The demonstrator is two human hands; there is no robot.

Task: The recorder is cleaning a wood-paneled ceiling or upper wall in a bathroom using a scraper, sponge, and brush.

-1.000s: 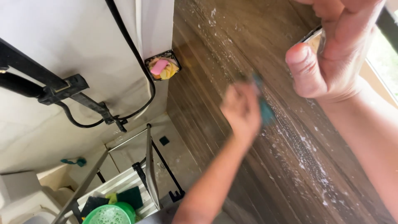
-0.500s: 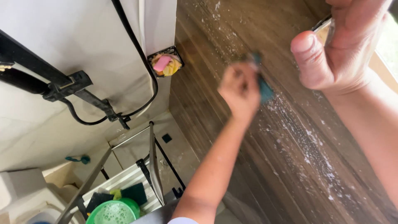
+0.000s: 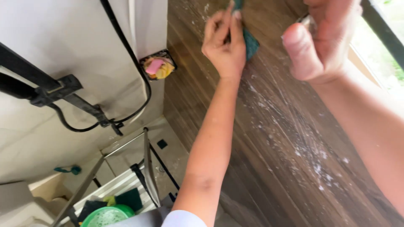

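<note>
Near the top centre of the frame, the left hand [image 3: 224, 44] is pressing a teal scrubbing sponge [image 3: 249, 40] against the dark wood-grain wall [image 3: 286, 138], fingers closed around it. White soapy streaks [image 3: 309, 151] are running down the wall toward the lower right. At upper right, the right hand [image 3: 322, 40] is curling its fingers around a small shiny object [image 3: 306, 20], mostly hidden.

The wall panel [image 3: 269, 138] looks like dark wood-grain, matt, streaked with white soapy residue. The scrubbing pad [image 3: 249, 42] in the left hand [image 3: 225, 44] looks like rough teal fibre. The other wall [image 3: 67, 38] is smooth, pale and faintly glossy. The black hose [image 3: 139, 80] looks like rubber or plastic.
</note>
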